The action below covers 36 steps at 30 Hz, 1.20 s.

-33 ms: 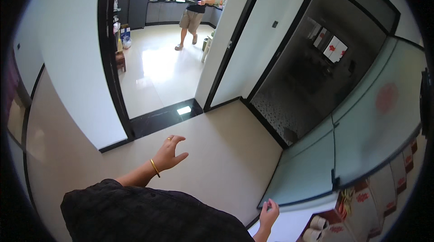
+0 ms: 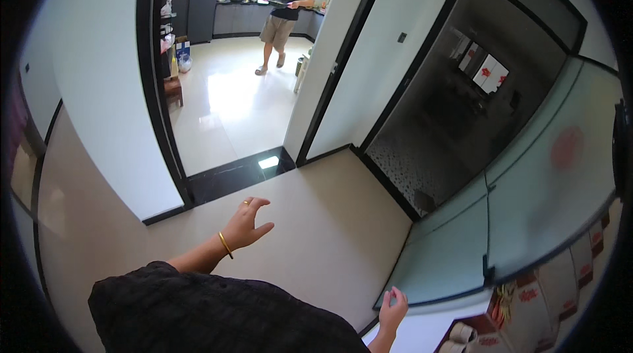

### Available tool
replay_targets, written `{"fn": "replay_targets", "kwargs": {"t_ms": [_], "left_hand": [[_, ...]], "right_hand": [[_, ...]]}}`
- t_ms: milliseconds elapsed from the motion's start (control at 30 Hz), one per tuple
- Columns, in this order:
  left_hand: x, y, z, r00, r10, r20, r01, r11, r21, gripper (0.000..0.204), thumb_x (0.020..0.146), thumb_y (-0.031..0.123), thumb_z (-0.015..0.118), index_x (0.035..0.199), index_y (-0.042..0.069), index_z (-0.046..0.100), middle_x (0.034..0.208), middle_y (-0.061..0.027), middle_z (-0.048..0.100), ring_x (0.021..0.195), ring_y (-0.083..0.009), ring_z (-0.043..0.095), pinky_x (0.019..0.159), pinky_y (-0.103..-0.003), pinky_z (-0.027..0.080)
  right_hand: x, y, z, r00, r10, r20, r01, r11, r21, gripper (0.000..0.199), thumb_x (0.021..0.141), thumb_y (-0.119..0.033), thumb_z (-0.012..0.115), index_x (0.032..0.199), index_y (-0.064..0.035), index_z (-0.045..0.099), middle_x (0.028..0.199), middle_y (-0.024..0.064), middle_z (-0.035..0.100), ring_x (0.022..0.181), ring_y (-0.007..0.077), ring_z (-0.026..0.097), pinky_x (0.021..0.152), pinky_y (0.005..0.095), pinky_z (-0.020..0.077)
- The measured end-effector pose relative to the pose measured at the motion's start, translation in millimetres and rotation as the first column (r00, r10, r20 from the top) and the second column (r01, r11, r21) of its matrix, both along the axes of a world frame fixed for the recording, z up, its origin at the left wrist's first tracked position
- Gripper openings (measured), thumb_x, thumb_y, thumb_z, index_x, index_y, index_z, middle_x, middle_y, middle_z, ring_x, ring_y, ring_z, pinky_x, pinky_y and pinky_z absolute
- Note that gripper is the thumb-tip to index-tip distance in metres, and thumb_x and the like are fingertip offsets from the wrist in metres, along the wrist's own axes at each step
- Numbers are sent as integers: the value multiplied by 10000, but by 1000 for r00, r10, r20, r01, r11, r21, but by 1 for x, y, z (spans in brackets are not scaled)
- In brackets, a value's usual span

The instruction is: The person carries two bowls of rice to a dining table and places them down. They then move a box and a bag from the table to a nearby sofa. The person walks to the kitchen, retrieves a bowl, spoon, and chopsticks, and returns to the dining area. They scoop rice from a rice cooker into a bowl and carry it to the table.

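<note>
The left hand is held over the pale floor, thumb spread well away from the bent fingers, with nothing seen in its grasp; it bears a gold ring, and a gold bangle sits at the wrist. The right hand is loosely curled, a gap showing between its raised fingertips, and no object is visible in it. Nearest to the right hand is the frosted glass panel, standing to its right with its lower corner just beside the fingers; contact cannot be determined. A white ledge lies below that panel, with pale shoes near boxes with red markings. Ahead of the left hand is a black threshold; beyond it, another person stands holding a dark flat object
</note>
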<state>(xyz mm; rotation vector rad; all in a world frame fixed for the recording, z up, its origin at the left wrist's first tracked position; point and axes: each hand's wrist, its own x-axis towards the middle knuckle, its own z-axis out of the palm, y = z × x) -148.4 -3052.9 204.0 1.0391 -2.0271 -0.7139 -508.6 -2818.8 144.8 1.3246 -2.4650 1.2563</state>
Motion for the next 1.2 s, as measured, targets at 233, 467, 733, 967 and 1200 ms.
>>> {"fn": "replay_targets", "kwargs": {"t_ms": [233, 467, 733, 967, 1200], "left_hand": [[-81, -165, 10, 992, 114, -50, -115, 993, -16, 488, 730, 209, 671, 1127, 26, 454, 1067, -178, 490, 1011, -334, 473, 887, -382, 385], [-138, -369, -4, 985, 173, -11, -173, 983, -56, 481, 745, 203, 672, 1144, 55, 448, 1094, -150, 482, 1025, -292, 488, 837, -362, 438], [-217, -534, 55, 986, 112, -126, -139, 964, -227, 455, 743, 191, 661, 1110, 18, 454, 1032, -184, 489, 986, -336, 469, 872, -379, 381], [-262, -639, 71, 953, 283, -107, -300, 925, -232, 481, 754, 185, 657, 1143, 12, 434, 1084, -185, 476, 1011, -319, 470, 867, -369, 396], [-288, -719, 86, 890, 419, -182, -452, 864, -223, 457, 758, 208, 635, 1125, 13, 445, 1067, -195, 481, 1030, -339, 462, 901, -391, 372]], "right_hand": [[-63, -251, 58, 945, 310, -98, -308, 951, 42, 231, 772, -131, 617, 963, -2, 610, 926, 135, 593, 879, 298, 555, 770, 379, 436], [-135, -439, 52, 951, 295, -93, -288, 954, 77, 268, 790, -157, 609, 1011, -7, 600, 934, 138, 590, 901, 292, 551, 773, 387, 430], [-194, -593, 55, 976, 199, 89, -217, 931, 293, 269, 810, -140, 583, 1037, 4, 590, 994, 153, 572, 935, 293, 547, 792, 377, 439], [-221, -795, 43, 817, 571, 87, -577, 799, 169, 262, 801, -157, 608, 1014, -4, 604, 1002, 158, 587, 925, 294, 559, 790, 361, 445], [-205, -942, 71, 437, 898, 49, -899, 438, -4, 227, 786, -117, 631, 989, -18, 609, 932, 145, 602, 865, 301, 577, 768, 360, 456]]}}
